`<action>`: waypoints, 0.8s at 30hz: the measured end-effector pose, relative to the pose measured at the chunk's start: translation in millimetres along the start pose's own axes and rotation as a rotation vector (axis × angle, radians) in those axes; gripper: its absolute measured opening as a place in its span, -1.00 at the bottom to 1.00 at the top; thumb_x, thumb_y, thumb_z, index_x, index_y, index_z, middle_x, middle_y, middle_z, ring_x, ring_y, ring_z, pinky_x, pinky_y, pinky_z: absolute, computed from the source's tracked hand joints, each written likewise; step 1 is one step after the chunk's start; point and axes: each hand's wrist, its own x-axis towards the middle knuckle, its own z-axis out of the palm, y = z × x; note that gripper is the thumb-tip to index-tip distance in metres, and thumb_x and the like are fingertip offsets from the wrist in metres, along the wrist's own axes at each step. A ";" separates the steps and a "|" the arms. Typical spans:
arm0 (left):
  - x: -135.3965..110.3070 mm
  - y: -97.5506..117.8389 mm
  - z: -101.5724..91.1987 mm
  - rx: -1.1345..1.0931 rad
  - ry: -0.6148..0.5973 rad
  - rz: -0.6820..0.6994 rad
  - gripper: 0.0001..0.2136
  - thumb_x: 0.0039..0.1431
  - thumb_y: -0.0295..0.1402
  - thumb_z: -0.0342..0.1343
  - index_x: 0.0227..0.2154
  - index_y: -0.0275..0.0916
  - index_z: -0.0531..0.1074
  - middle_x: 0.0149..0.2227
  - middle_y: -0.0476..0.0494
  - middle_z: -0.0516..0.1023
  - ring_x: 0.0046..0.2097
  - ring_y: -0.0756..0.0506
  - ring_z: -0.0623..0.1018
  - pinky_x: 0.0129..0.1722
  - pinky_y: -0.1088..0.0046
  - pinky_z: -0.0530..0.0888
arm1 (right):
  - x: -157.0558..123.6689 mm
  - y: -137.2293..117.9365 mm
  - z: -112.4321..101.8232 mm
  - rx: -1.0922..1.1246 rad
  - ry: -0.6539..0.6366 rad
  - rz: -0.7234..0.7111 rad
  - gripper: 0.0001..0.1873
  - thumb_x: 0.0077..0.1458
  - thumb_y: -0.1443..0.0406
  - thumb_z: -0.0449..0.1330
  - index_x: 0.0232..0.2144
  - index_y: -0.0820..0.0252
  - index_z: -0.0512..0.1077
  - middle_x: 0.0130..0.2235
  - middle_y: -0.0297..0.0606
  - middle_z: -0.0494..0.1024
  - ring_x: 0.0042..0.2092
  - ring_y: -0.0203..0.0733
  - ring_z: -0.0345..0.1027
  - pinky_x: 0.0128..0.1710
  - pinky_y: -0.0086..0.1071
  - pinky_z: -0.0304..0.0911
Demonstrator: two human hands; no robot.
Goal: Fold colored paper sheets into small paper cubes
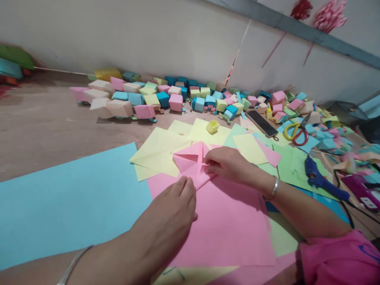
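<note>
A partly folded piece of pink paper (192,164) lies in front of me, with creased flaps meeting along its middle. My right hand (227,164) pinches its right side between thumb and fingers. Stretched out along the near left edge of the fold is my left hand (175,206), its fingertips touching the paper and its thumb apart. Beneath both hands is a large pink sheet (231,233). Yellow sheets (160,148) fan out behind the fold, and a small yellow folded paper piece (212,126) rests on them.
A large blue sheet (74,206) covers the left. Several folded paper boxes (175,102) line the wall. To the right are a phone (261,123), scissors (297,132), a blue glue gun (322,180) with a cord, and a purple power strip (360,192).
</note>
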 end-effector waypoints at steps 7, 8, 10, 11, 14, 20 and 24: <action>-0.3 -1.6 -0.4 -0.013 0.025 -0.012 -0.68 0.20 -0.35 0.10 -0.06 -0.49 0.49 0.00 -0.45 0.48 -0.01 -0.33 0.44 -0.12 0.14 0.46 | 0.2 -0.3 6.9 0.032 0.032 0.039 -0.93 0.11 0.34 0.21 -0.41 0.20 0.39 -0.42 -0.36 0.48 -0.38 -0.33 0.24 -0.34 -0.47 0.02; -0.3 -1.7 0.0 -0.024 0.036 -0.016 -0.69 0.20 -0.36 0.10 -0.08 -0.48 0.49 -0.02 -0.45 0.48 -0.01 -0.33 0.44 -0.12 0.14 0.46 | 0.1 0.0 8.0 0.046 0.042 0.045 -0.92 0.11 0.34 0.22 -0.41 0.20 0.39 -0.43 -0.36 0.47 -0.38 -0.33 0.24 -0.36 -0.48 0.02; 0.1 -1.8 0.9 -0.050 0.058 -0.023 -0.72 0.19 -0.37 0.10 -0.12 -0.46 0.51 -0.06 -0.42 0.50 -0.04 -0.32 0.44 -0.14 0.14 0.47 | 0.0 0.4 10.2 0.057 0.062 0.047 -0.90 0.09 0.34 0.23 -0.43 0.21 0.38 -0.43 -0.37 0.45 -0.39 -0.35 0.23 -0.39 -0.50 0.01; 0.5 -1.9 1.1 -0.057 0.068 -0.023 -0.72 0.18 -0.37 0.11 -0.13 -0.47 0.51 -0.08 -0.42 0.50 -0.07 -0.31 0.45 -0.14 0.14 0.47 | -0.1 0.5 11.3 0.051 0.075 0.045 -0.89 0.09 0.35 0.24 -0.45 0.21 0.36 -0.44 -0.38 0.44 -0.40 -0.35 0.21 -0.40 -0.50 -0.01; 1.9 -2.4 -0.7 -0.083 0.093 -0.017 -0.77 0.16 -0.40 0.12 -0.19 -0.47 0.50 -0.18 -0.37 0.51 -0.15 -0.26 0.45 -0.18 0.16 0.47 | -0.2 0.2 13.8 0.011 0.108 0.065 -0.82 0.06 0.34 0.27 -0.49 0.22 0.33 -0.49 -0.41 0.40 -0.45 -0.37 0.17 -0.44 -0.49 -0.06; 5.8 -4.5 -12.4 -0.266 0.063 -0.070 -0.90 0.22 -0.50 0.01 -0.36 -0.30 0.43 -0.35 -0.16 0.43 -0.35 -0.13 0.37 -0.37 0.30 0.39 | -0.9 -0.3 14.9 0.010 0.119 0.088 -0.81 0.05 0.32 0.28 -0.48 0.22 0.32 -0.49 -0.41 0.39 -0.45 -0.37 0.15 -0.45 -0.48 -0.09; 12.4 -8.6 -12.6 -0.186 0.020 -0.038 -0.82 0.17 -0.37 0.15 -0.19 -0.32 0.44 -0.30 -0.16 0.44 -0.32 -0.15 0.37 -0.37 0.27 0.37 | -1.2 -2.3 14.8 -0.018 0.120 0.109 -0.84 0.06 0.34 0.23 -0.49 0.22 0.31 -0.50 -0.41 0.36 -0.45 -0.37 0.12 -0.45 -0.47 -0.10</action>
